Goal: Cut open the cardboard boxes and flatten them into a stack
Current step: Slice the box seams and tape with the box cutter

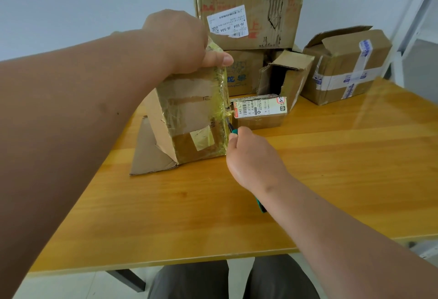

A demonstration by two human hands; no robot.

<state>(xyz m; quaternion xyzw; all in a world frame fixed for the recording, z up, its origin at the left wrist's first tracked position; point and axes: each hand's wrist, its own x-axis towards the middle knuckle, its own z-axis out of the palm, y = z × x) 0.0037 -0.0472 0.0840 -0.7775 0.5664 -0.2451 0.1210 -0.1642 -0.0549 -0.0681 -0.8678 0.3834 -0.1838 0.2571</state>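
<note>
Left hand [182,42] grasping top of taped cardboard box [189,118] standing on wooden table [331,168], right hand [251,156] clenched around green-handled cutter [231,128], blade at box's taped right edge, other boxes [248,14] behind

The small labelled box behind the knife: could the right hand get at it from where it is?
Probably yes. The small labelled box lies just beyond the right hand, nothing between them, but that hand grips the knife.

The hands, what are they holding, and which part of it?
The left hand grips the top corner of the taped box. The right hand holds a green-handled cutter by its handle, with the blade at the box's taped edge.
</note>
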